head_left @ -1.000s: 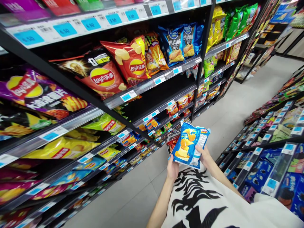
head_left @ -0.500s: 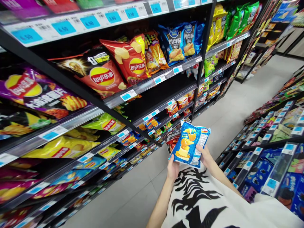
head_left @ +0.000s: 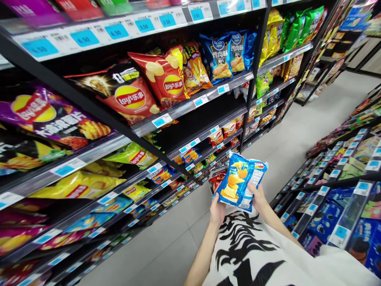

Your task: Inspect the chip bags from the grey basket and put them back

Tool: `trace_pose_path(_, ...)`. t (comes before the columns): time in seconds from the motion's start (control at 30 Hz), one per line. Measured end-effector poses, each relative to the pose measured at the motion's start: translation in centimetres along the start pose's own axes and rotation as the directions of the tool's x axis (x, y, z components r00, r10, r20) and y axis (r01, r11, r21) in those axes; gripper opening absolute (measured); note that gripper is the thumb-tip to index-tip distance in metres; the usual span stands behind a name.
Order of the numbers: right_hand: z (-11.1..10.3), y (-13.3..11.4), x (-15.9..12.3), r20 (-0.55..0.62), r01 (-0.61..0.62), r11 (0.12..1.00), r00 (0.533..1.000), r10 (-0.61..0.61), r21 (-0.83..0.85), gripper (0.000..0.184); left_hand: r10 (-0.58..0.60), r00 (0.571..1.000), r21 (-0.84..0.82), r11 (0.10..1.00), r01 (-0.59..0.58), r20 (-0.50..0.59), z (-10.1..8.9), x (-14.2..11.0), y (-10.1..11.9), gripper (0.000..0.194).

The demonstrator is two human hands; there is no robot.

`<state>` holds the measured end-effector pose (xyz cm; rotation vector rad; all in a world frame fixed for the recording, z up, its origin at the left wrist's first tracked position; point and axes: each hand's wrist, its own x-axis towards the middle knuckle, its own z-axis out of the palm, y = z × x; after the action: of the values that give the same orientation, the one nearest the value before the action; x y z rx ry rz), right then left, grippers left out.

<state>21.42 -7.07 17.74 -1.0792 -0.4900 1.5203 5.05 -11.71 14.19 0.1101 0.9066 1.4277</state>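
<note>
A blue bag of potato chips (head_left: 236, 182) is held out in front of my white and black shirt, its back with the printed label panel turned up toward me. My left hand (head_left: 218, 208) is closed on the bag's lower left corner. On the right side, my right hand (head_left: 257, 195) grips the same bag, with fingers lying over the label panel and the thumb side hidden. Partly covered by the bag, a basket (head_left: 213, 174) with red packets in it sits just beyond, low near the shelf.
A tall black shelf rack with chip bags, among them a red bag (head_left: 162, 77) and a yellow bag (head_left: 80, 184), runs along my left. A lower rack with blue packages (head_left: 324, 212) stands to my right. The grey tiled floor (head_left: 175, 238) lies between them.
The chip bag has shifted slightly to the right and turned a little in both hands. My right hand has moved slightly right with it. The view has shifted a bit.
</note>
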Motion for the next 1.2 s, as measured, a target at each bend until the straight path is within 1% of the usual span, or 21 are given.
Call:
trace_pose_path(0.13, -0.29, 0.63, 0.59, -0.075, -0.025, 0.998, 0.997, 0.03, 0.063, 0.066, -0.01, 1.0, 0.016, 1.0, 0.009, 0.015, -0.2, -0.07, -0.07, 0.06)
trace_pose_path(0.23, -0.25, 0.78, 0.82, -0.086, -0.043, 0.994, 0.995, 0.052, 0.102, 0.061, -0.022, 1.0, 0.03, 0.999, 0.021, 0.017, -0.27, -0.13, -0.08, 0.062)
trace_pose_path(0.6, -0.27, 0.8, 0.88, -0.061, -0.084, 0.986, 0.994, 0.094, 0.147, 0.066, -0.035, 0.999, 0.017, 0.999, 0.035, 0.031, -0.19, -0.21, 0.05, 0.06)
trace_pose_path(0.77, -0.14, 0.46, 1.01, -0.015, -0.089, 0.981, 0.996, 0.093, 0.174, 0.062, -0.035, 0.999, 0.016, 0.999, 0.034, 0.027, -0.29, -0.07, -0.13, 0.06)
trace_pose_path(0.87, -0.04, 0.17, 1.03, 0.012, -0.085, 0.985, 0.996, 0.085, 0.147, 0.065, -0.046, 0.999, 0.025, 0.999, 0.045, 0.03, -0.29, 0.0, -0.17, 0.062)
trace_pose_path(0.97, 0.09, 0.02, 0.99, 0.009, -0.081, 0.99, 0.997, 0.081, 0.119, 0.068, -0.044, 0.999, 0.024, 0.999, 0.044, 0.03, -0.19, 0.01, -0.09, 0.061)
trace_pose_path(1.2, 0.32, 0.05, 1.06, -0.008, -0.097, 0.988, 0.995, 0.099, 0.116, 0.066, -0.047, 0.998, 0.012, 0.999, 0.046, 0.04, 0.07, -0.01, 0.19, 0.059)
